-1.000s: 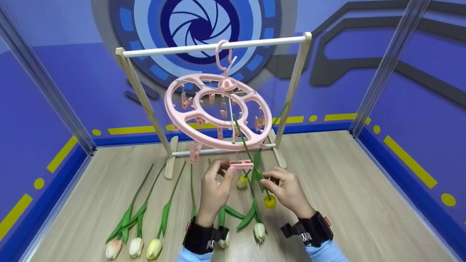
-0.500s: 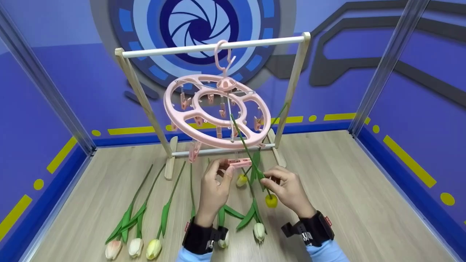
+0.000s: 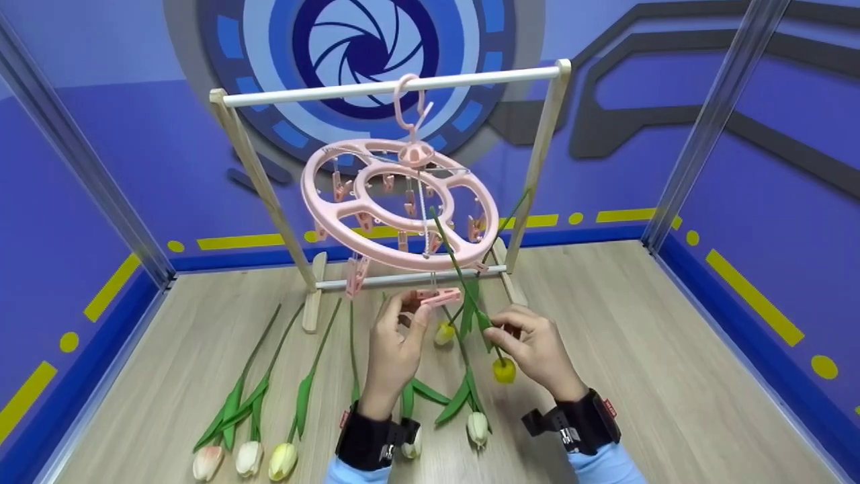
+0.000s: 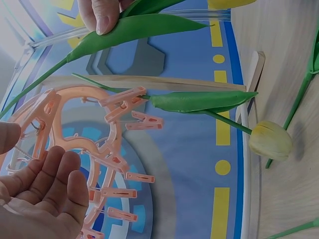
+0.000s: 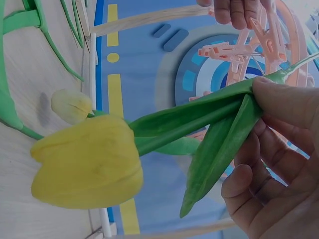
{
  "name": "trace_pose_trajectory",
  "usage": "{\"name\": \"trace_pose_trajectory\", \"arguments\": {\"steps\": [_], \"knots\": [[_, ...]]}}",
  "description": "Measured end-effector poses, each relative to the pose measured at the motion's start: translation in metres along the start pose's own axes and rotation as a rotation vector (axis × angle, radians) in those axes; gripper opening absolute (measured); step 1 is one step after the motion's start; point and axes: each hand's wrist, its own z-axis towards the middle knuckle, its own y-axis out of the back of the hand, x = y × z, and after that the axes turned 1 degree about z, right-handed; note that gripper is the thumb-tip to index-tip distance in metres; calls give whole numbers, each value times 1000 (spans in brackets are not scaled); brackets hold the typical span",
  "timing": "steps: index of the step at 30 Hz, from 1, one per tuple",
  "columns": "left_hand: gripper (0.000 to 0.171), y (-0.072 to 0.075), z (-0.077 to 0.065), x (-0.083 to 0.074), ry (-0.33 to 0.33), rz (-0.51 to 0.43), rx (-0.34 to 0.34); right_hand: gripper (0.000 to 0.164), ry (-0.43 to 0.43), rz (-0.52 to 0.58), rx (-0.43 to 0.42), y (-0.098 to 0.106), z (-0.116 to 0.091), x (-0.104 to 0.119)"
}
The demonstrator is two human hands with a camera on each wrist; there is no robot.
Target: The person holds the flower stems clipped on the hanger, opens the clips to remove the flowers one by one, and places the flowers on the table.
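Observation:
My left hand (image 3: pixel 398 346) pinches a pink clothespin (image 3: pixel 440 297) between thumb and fingers; it hangs from the near rim of the pink round clip hanger (image 3: pixel 322 212). Just to the right, my right hand (image 3: pixel 534 343) pinches a yellow tulip (image 3: pixel 504 370) where the leaves meet the stem. Its bloom points down and its stem slants up past the clothespin, in front of the hanger's rim. Behind it a paler yellow tulip (image 4: pixel 271 142) hangs bloom-down, its stem gripped by another hanger clothespin (image 4: pixel 124 102).
The hanger hooks over the white top bar (image 3: pixel 302 94) of a wooden stand (image 3: pixel 547 144). Several more clothespins dangle round it. On the wooden table (image 3: pixel 672 363) lie several tulips, among them a pink one (image 3: pixel 208 463), a yellowish one (image 3: pixel 283 461) and a white one (image 3: pixel 478 429).
The pinched clothespin has tilted and moved slightly up and left, the hanger's near rim rising with it. My right hand and the yellow tulip's bloom have shifted slightly right.

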Motion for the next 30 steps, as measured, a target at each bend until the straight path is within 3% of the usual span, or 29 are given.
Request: {"name": "trace_pose_trajectory", "arguments": {"steps": [16,30], "knots": [[30,0,1,-6,132,-35,24,14,-8,20,-14,10,1,3],[31,1,-1,-10,110,-9,44,13,-76,8,-14,21,2,3]]}}
